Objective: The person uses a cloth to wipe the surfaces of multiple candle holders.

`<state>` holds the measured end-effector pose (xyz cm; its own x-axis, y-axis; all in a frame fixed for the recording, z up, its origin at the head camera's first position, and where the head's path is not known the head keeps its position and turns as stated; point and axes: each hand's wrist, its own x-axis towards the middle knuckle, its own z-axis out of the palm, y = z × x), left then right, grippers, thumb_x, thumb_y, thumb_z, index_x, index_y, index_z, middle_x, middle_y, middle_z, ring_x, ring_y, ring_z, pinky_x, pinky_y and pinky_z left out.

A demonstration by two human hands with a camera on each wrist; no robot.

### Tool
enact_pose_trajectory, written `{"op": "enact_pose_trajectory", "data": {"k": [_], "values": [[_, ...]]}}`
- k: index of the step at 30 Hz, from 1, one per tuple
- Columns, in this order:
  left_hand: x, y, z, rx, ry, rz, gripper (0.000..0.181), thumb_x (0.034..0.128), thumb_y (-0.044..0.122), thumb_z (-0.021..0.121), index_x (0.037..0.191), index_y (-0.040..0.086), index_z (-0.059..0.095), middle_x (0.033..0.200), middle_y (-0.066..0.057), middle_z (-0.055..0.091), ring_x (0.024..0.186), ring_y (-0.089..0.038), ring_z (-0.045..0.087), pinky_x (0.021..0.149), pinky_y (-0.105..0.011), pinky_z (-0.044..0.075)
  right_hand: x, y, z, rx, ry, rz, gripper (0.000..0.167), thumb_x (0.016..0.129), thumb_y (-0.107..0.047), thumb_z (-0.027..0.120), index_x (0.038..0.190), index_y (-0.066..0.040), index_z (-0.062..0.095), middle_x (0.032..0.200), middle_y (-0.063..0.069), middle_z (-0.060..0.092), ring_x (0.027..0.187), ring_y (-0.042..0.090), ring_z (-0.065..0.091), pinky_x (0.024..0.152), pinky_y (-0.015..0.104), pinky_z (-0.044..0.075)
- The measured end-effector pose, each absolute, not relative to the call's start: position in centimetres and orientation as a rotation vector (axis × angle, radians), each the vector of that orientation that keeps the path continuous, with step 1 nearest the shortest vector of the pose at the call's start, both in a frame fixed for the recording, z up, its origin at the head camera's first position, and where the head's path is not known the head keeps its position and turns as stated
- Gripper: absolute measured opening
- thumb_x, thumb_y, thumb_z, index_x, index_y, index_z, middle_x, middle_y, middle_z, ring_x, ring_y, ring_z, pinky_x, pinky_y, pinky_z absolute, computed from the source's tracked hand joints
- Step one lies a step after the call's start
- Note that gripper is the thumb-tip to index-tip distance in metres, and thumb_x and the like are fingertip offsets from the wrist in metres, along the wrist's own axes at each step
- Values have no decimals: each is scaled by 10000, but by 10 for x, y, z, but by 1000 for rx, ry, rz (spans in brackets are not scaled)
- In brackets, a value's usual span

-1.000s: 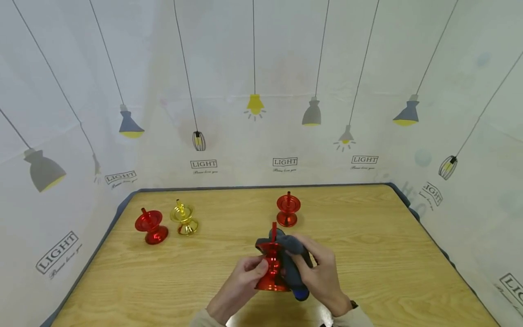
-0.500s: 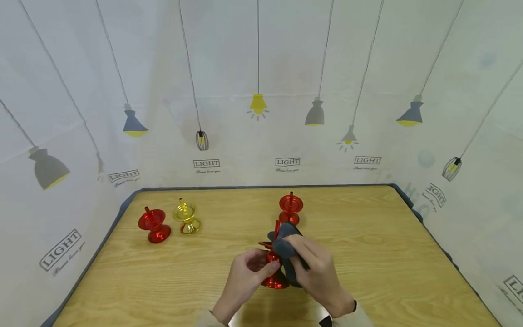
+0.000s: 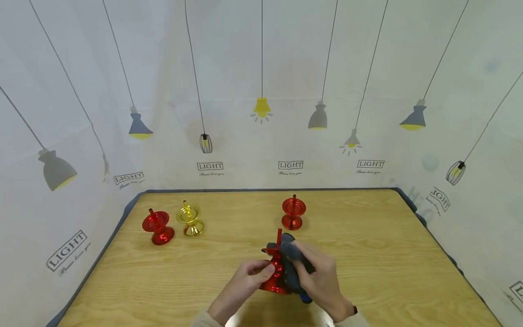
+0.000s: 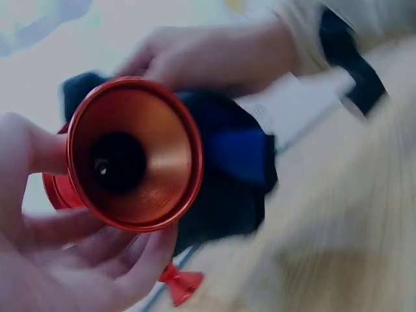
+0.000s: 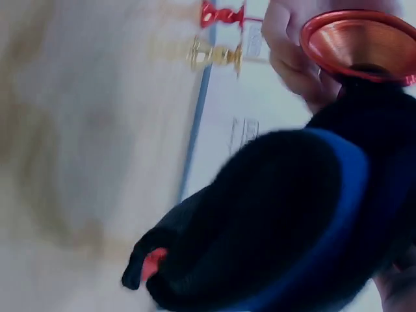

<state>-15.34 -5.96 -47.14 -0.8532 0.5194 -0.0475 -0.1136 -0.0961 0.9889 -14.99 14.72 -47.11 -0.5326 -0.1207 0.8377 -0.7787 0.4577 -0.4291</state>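
Observation:
A shiny red candle holder (image 3: 277, 269) with a thin upright spike is held above the table's near middle. My left hand (image 3: 244, 282) grips it by the waist, thumb in front. Its hollow base (image 4: 175, 149) faces the left wrist camera. In my right hand (image 3: 323, 275) is a bunched dark cloth (image 3: 292, 268) with a blue edge, pressed against the holder's right side and dish. In the right wrist view the cloth (image 5: 260, 214) hides most of the right hand.
On the wooden table (image 3: 367, 254), another red candle holder (image 3: 293, 213) stands behind my hands. At the back left are a third red one (image 3: 158, 227) and a gold one (image 3: 190, 220). A white sheet printed with lamps (image 3: 241, 136) encloses the table's back and sides.
The cloth moved up over the dish and spike half a second ago and is now lower along the holder's right side. The holder tilted slightly. The head view has shifted a little.

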Motion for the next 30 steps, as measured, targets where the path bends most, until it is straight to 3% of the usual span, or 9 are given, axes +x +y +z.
{"op": "enact_pose_trajectory", "data": {"k": [3,6,10,14,17,20,24,27,30], "values": [[-153,-53,-469,437,2090,1927,377,980,310,684,1183,-7,702,1065,-88,744,928,-104,689,815,-229,556,-151,147,-466,777,-1951,919,183,984,-73,645,1136,-5,723,1045,133,750,940,295,742,929,209,549],[-152,-48,-469,402,2311,1878,303,908,327,771,1069,72,741,965,-73,744,848,-125,690,764,-238,562,-151,144,-462,800,-1960,761,290,1064,-216,507,1127,-28,719,1049,104,735,930,277,732,877,289,586],[-152,-45,-470,360,2382,1874,276,866,330,811,997,94,752,889,-47,743,775,-111,684,711,-237,560,-150,142,-461,809,-1954,714,307,1070,-232,493,1119,-33,722,1048,103,725,906,272,725,813,348,602],[-153,-47,-469,362,2287,1928,265,892,282,791,1018,51,755,920,-83,748,788,-104,683,722,-233,561,-150,143,-462,820,-1953,828,302,1062,-242,515,1128,-27,716,1052,113,732,919,288,733,887,258,576],[-156,-50,-468,407,2175,1961,282,922,247,762,1048,-5,745,946,-112,752,800,-101,688,732,-232,559,-152,145,-463,831,-1924,955,269,1039,-216,574,1138,-9,714,1048,139,744,937,299,741,953,194,532],[-160,-55,-468,477,2038,1994,338,955,243,721,1089,-67,713,934,-53,749,802,-77,682,731,-223,547,-153,148,-465,818,-1888,1102,210,945,-36,699,1149,11,716,1047,173,751,978,252,746,956,173,522],[-162,-61,-472,553,1744,2066,344,1007,236,644,1126,-86,666,936,75,719,847,-33,657,764,-204,535,-154,151,-468,770,-1894,1279,421,777,181,752,1163,17,719,1060,200,749,1057,110,716,939,171,529],[-162,-62,-474,579,1590,2069,325,1035,231,596,1155,-68,638,967,87,709,892,-30,653,801,-208,546,-153,152,-468,743,-1919,1321,419,783,180,749,1164,9,721,1061,191,751,1067,68,702,935,164,527],[-161,-60,-473,566,1687,2024,368,1037,251,594,1177,-86,644,1010,41,716,925,-45,662,823,-213,547,-152,153,-466,762,-1918,1231,334,840,108,743,1151,-11,725,1047,158,757,1005,132,732,921,163,533]]}}
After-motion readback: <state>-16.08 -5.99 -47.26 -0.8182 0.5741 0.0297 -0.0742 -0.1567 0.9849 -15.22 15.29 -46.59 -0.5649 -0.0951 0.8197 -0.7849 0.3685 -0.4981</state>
